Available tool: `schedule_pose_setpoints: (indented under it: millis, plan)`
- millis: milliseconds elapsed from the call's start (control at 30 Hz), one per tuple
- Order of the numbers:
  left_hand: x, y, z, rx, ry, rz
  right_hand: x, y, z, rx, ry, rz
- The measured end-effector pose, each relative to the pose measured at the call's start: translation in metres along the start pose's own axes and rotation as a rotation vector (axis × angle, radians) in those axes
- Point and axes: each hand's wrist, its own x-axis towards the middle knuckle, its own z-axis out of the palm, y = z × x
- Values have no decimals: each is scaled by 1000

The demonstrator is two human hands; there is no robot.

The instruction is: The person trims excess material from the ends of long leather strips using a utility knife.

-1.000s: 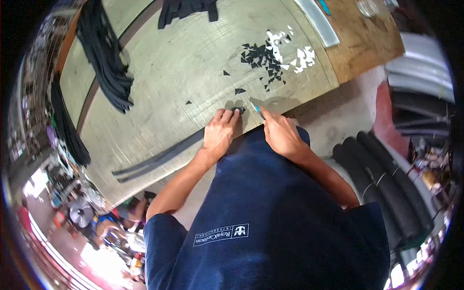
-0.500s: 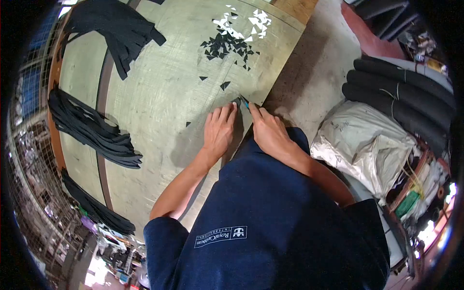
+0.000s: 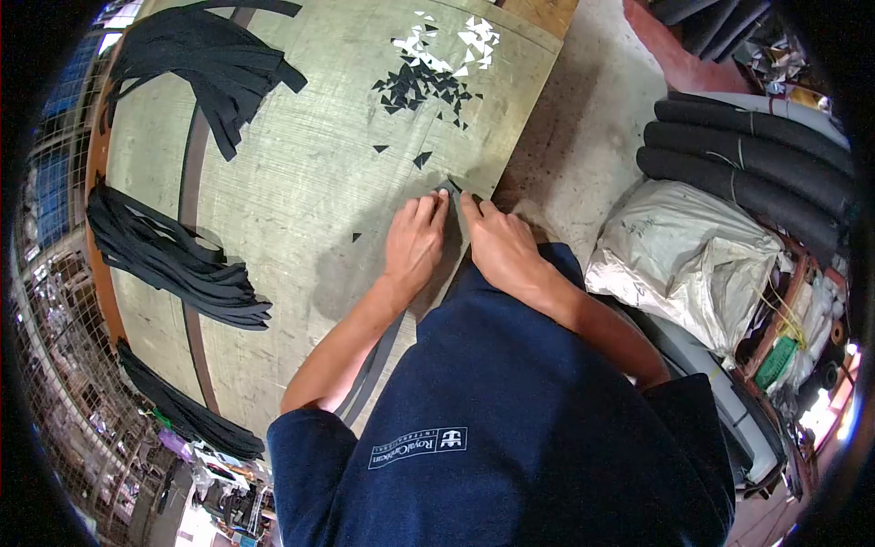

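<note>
My left hand presses its fingertips down on the end of a dark fabric strip near the table's edge. The strip runs back under my left forearm, and part of it shows beside my shirt. My right hand is closed around a utility knife, whose dark blade points at the strip's end; its handle is mostly hidden by my fingers. Just beyond my hands lie a loose black triangle, a heap of small black triangles and several white triangles.
Three bundles of black strips, including the middle bundle, lie along the left side of the table. Right of the table edge, a pale sack and black rolls stand near the floor. Wire mesh borders the left.
The view has shifted slightly. The knife's blue-green handle, seen earlier by my right fingers, is now covered. Both hands stay at the strip's end, and more of the strip shows beside my left forearm.
</note>
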Motion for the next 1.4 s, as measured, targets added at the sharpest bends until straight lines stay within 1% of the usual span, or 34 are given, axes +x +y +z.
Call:
schedule_pose_setpoints:
  millis: [133,233,333,367,433,600,733,833,1000,1067,1133,1233,1333,1367,1400]
  plan:
    - [1,2,-2,23,-27,10,3,-3,-5,-38,6,-16]
    - [0,2,-3,15,-28,13,5,-1,-7,-2,8,-21]
    - [1,2,-3,-38,-48,-18,9,-5,-9,-99,14,-49]
    - [1,3,-2,-64,-59,-35,11,-7,-11,-102,-5,-39]
    - [1,3,-4,-47,-49,-9,14,-11,-14,-108,-45,-21]
    - [0,0,-2,-34,-51,-5,20,-15,-14,-79,-59,5]
    - [2,0,-2,-64,-38,-4,19,-14,-5,-68,-1,23]
    - [3,0,-5,-46,-47,5,14,-7,-13,-65,-79,-6]
    - [-1,2,-3,-76,-36,-27,13,-5,-5,-38,-62,10]
    - [4,1,-5,-55,-9,-8,11,-2,-7,-26,-43,18]
    - [2,0,-4,-39,-30,0,8,0,-2,-6,-33,15]
    - [3,2,-4,-63,-16,-32,7,7,4,96,43,15]
    - [5,3,-7,-46,-30,-34,14,28,4,353,132,-46]
    - [2,4,-8,-32,-52,-33,19,35,2,407,213,5]
    - [3,4,-8,-26,-53,-47,21,40,-6,434,263,-8]
